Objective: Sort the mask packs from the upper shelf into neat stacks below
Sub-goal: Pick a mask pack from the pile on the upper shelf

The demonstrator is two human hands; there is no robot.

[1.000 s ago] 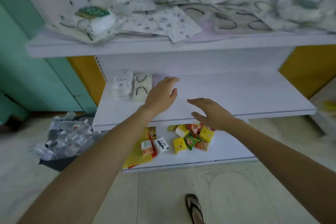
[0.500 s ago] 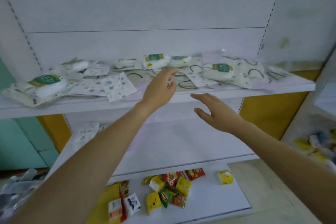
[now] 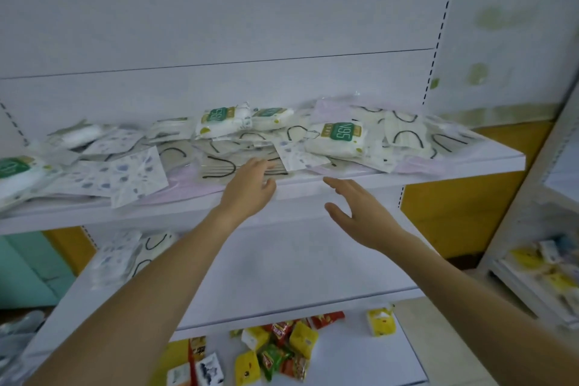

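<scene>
The upper shelf [image 3: 470, 163] carries a loose jumble of mask packs: a speckled flat pack [image 3: 125, 172], clear packs with black ear loops [image 3: 219, 163] and puffy white N95 packs [image 3: 340, 138]. My left hand [image 3: 250, 188] rests at the shelf's front edge, its fingertips on a black-loop pack, fingers apart. My right hand [image 3: 360, 213] hovers open just below and in front of the shelf edge, holding nothing. On the middle shelf [image 3: 282, 276], two short stacks [image 3: 131, 254] stand at the back left.
Small coloured snack packets [image 3: 279, 351] lie on the bottom shelf. A second shelving unit [image 3: 548, 260] with yellow items stands at the right. A green wall is at the left; a plastic-filled bin shows at the lower left corner.
My view has tilted up from the middle shelf to the upper one. Both hands rose from the middle shelf; the left now touches a pack at the upper shelf's edge.
</scene>
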